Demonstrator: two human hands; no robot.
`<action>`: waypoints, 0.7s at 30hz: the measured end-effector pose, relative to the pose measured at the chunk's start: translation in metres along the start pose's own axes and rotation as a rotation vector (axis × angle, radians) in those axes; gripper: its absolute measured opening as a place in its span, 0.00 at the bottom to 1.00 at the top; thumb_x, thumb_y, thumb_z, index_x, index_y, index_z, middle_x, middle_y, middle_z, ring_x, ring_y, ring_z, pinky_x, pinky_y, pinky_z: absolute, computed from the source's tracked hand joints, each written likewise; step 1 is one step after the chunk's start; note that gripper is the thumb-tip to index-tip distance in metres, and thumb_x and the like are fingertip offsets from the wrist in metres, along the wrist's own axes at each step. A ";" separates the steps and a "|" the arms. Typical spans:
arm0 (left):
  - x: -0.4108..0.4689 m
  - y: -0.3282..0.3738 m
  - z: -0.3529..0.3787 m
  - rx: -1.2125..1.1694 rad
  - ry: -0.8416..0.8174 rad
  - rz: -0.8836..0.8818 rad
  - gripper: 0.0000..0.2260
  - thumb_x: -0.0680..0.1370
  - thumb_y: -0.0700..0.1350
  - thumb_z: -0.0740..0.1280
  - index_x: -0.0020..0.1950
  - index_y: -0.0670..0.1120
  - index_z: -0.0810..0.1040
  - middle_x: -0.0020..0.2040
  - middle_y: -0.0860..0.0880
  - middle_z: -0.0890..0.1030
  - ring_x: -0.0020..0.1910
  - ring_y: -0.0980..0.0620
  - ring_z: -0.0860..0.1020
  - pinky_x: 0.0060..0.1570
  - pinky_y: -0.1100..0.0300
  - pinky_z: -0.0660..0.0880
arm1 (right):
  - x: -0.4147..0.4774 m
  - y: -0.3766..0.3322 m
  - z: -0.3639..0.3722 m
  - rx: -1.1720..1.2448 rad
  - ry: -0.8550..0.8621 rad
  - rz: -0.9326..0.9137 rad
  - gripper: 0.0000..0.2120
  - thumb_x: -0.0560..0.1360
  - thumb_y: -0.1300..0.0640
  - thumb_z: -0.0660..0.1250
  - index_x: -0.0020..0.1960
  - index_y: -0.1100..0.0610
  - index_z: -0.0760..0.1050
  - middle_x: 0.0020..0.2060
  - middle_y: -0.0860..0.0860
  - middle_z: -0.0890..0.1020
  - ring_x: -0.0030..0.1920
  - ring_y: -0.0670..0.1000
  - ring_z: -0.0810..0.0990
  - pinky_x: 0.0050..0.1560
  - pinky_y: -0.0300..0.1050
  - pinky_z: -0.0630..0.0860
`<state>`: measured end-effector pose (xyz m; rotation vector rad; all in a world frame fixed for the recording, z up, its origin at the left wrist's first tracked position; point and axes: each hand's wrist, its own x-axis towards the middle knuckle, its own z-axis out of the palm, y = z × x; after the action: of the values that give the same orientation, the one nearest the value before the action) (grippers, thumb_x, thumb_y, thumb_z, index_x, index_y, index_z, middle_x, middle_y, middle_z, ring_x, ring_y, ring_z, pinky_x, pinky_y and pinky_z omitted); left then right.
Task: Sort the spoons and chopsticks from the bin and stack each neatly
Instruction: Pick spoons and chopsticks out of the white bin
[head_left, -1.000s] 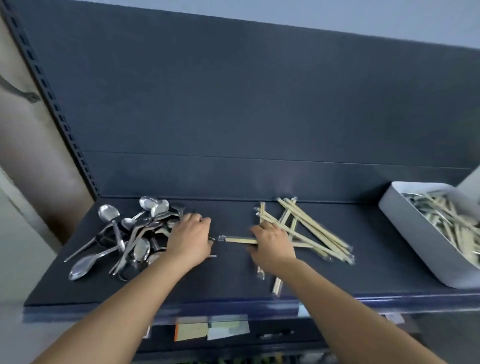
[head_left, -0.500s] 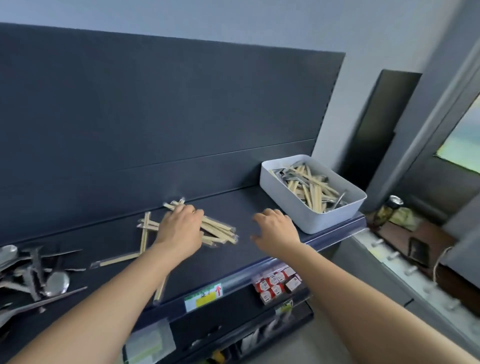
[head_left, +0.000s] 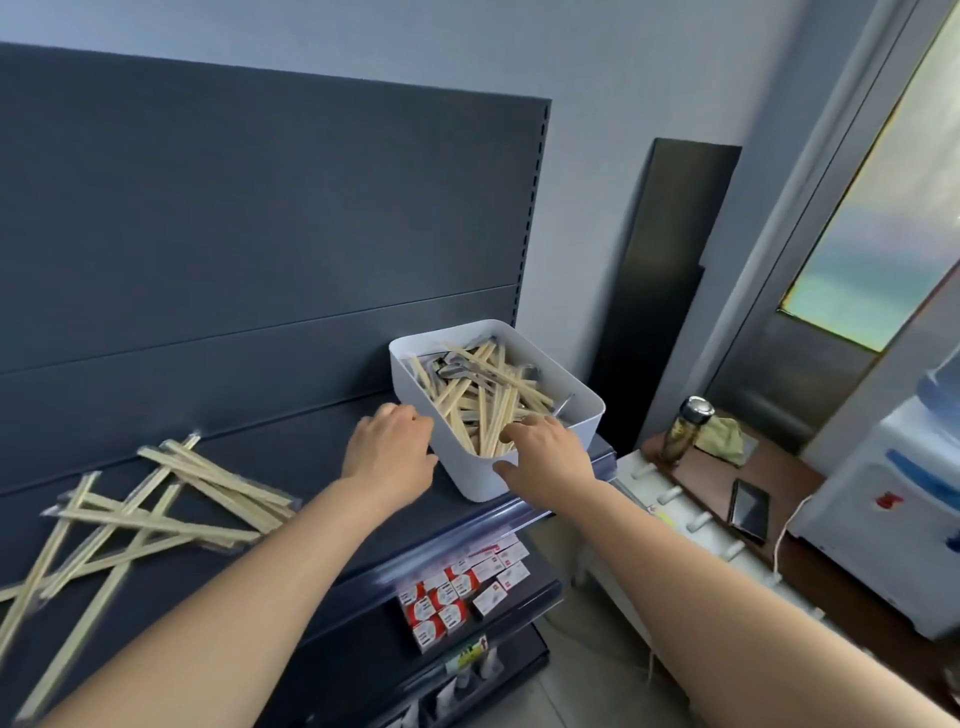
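Two bare hands converge on the white bin (head_left: 468, 479) at centre frame in the head view, where it stands at the right end of a dark shelf (head_left: 322, 467). The left hand (head_left: 389, 452) sits just beside the bin's left wall, its fingers loosely curled and holding nothing; whether they touch the wall cannot be told. The right hand (head_left: 550, 457) hangs over the near rim with its fingers spread and relaxed, its fingertips among the bin's contents and its thumb low against the outer front wall, with nothing visibly gripped. Inside, pale chopsticks (head_left: 483, 410) lie criss-crossed over a few metal spoons (head_left: 457, 370), so a good share of the sorting appears to remain. At lower left, a loose pile of sorted chopsticks (head_left: 171, 499) is spread across the shelf, crossed at odd angles and far from neatly stacked; no spoon pile shows in the frame. The step in hand appears to be the next pick from the bin. That move probably calls for the right fingers to close on a few sticks or one spoon, with the left hand steadying the bin, before carrying the load towards the left of the frame.
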<state>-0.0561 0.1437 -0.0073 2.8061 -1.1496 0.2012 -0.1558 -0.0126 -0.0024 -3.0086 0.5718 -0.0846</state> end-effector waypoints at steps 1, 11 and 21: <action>0.010 0.009 0.002 0.010 -0.008 0.012 0.16 0.80 0.52 0.62 0.66 0.47 0.74 0.63 0.49 0.74 0.65 0.47 0.69 0.61 0.53 0.68 | 0.005 0.009 0.001 0.004 -0.002 0.003 0.18 0.77 0.46 0.64 0.64 0.54 0.73 0.59 0.53 0.76 0.62 0.56 0.72 0.61 0.50 0.69; 0.123 0.063 0.041 -0.053 -0.252 -0.014 0.12 0.78 0.53 0.65 0.53 0.45 0.78 0.50 0.47 0.79 0.49 0.47 0.76 0.44 0.56 0.72 | 0.090 0.078 0.014 0.005 -0.039 0.027 0.17 0.77 0.49 0.63 0.63 0.53 0.74 0.57 0.53 0.76 0.61 0.56 0.72 0.60 0.49 0.69; 0.175 0.074 0.067 -0.154 -0.407 -0.275 0.27 0.76 0.44 0.67 0.72 0.44 0.62 0.49 0.48 0.77 0.47 0.47 0.78 0.39 0.56 0.73 | 0.166 0.099 0.037 0.063 -0.135 0.045 0.14 0.77 0.51 0.62 0.59 0.57 0.71 0.56 0.56 0.78 0.58 0.59 0.76 0.52 0.49 0.72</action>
<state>0.0211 -0.0388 -0.0424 2.8964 -0.7755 -0.4791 -0.0350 -0.1635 -0.0413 -2.9108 0.6099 0.1004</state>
